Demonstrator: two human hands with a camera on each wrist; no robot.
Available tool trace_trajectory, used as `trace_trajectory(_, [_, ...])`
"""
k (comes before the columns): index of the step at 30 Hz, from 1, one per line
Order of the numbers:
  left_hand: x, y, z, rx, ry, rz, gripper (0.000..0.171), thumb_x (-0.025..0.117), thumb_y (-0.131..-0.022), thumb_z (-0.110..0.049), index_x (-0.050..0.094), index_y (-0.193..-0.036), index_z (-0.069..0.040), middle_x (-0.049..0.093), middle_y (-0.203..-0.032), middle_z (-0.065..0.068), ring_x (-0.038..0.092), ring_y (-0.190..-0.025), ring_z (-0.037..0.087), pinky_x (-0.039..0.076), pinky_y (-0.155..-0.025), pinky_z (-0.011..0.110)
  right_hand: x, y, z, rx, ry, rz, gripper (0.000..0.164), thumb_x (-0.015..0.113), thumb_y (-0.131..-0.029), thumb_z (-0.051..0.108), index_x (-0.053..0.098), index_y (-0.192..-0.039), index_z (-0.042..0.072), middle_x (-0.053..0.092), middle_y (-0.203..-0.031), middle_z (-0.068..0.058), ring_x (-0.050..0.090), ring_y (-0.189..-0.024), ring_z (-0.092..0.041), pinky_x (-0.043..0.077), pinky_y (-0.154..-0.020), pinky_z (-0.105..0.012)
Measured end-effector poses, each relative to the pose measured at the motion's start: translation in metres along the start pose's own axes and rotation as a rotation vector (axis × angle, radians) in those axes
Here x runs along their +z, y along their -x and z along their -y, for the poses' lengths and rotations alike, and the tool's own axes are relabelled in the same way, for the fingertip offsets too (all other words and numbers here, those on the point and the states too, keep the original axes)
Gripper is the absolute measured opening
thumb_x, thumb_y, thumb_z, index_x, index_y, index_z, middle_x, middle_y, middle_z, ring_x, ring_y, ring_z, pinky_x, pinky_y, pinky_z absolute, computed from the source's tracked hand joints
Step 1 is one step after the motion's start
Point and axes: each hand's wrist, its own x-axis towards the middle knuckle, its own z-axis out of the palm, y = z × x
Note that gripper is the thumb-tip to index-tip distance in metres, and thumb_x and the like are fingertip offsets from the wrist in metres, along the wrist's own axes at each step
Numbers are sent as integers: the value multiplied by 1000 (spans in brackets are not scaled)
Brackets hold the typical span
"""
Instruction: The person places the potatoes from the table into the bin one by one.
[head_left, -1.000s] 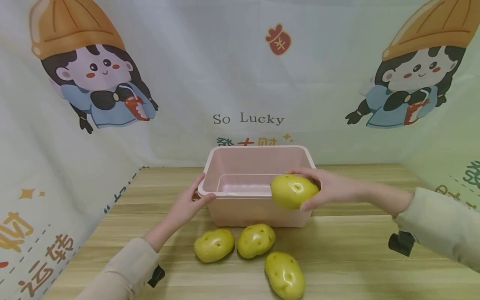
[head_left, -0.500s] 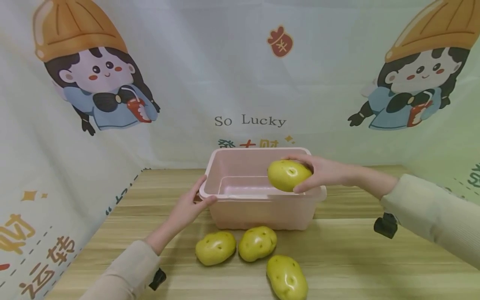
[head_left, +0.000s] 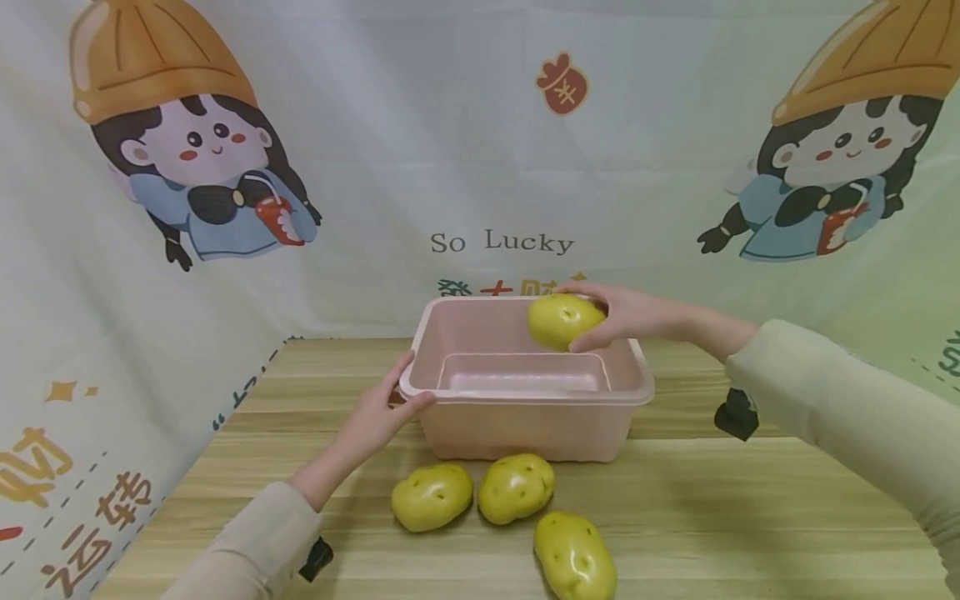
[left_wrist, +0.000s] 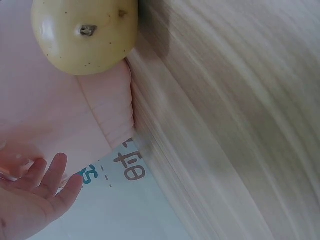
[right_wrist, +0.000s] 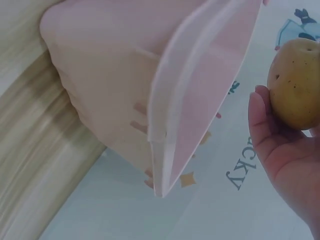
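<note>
A pink plastic bin [head_left: 525, 429] stands on the table. My left hand [head_left: 375, 417] grips its left end at the rim, thumb on the front corner; in the left wrist view the fingers [left_wrist: 57, 182] curl at the bin's edge. Above the bin's right half, my right hand [head_left: 630, 317] holds a yellow potato [head_left: 564, 322], fingers over the top and thumb below. The right wrist view has this potato [right_wrist: 297, 85] in the hand, higher than the bin's rim [right_wrist: 167, 95]. Inside the bin, the visible floor is bare.
In front of the bin lie two potatoes side by side, a left potato [head_left: 432, 497] and a middle potato [head_left: 516, 489]. Another potato [head_left: 576, 556] lies nearer, to the right. A printed cloth [head_left: 495, 167] hangs behind the wooden table [head_left: 735, 517].
My right hand has carried the potato up, away from me and slightly left, from the bin's front right rim to above its interior. The left hand keeps its hold on the bin.
</note>
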Motion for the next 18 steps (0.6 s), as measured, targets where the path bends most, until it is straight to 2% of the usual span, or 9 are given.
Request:
trace_trajectory(8, [2,-1,0,-16,1,1,75,58,-88,-39,20,-147,-12,51,-128,20,57,-102,27,47,-85,42,-6,-22,-5,35,14,-25,75,70,-78,25,30,-141,19,48,-115,-13,49,-93,-24,47,-74,-34])
trace_trajectory(13, [1,0,1,-15,0,-4,75,59,-88,-38,20,-147,-12,51,-127,21,58,-100,27,47,-84,43,-9,-34,-5,43,17,-19,76,70,-79,27,28,-142,20,48,-116,-13,47,-96,-23,47,-73,-35])
trace_trajectory(18, [1,-1,2,-8,13,-8,75,59,-88,-37,20,-146,-12,51,-127,21,58,-100,27,47,-84,42,-12,-43,-6,54,21,-31,76,69,-79,27,27,-142,18,46,-119,-13,46,-96,-23,46,-70,-32])
